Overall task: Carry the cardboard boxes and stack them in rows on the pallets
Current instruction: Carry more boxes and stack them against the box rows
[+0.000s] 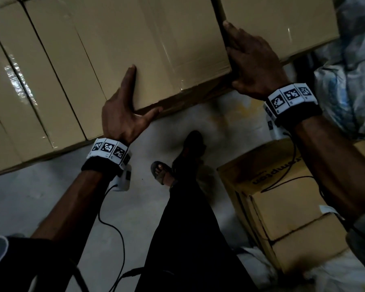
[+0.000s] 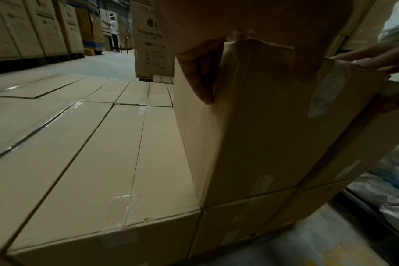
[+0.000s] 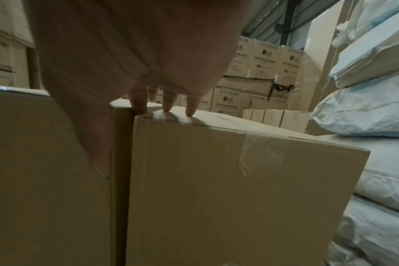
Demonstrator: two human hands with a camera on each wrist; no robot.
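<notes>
Your left hand [image 1: 122,114] and right hand [image 1: 255,66], fingers straight, press the box [image 1: 156,49]; neighbouring box [image 1: 282,24] touches right, white sacks [image 1: 350,66] beyond.

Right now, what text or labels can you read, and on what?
"LG WASHING MACHINE": stacked cartons behind, right wrist view.
"WASHING MAC", cut off: tall carton, left wrist view.
"...mpton", partly hidden: floor box, head view.
Smaller print on these cartons: unreadable.
Wristband markers: patterns only.
</notes>
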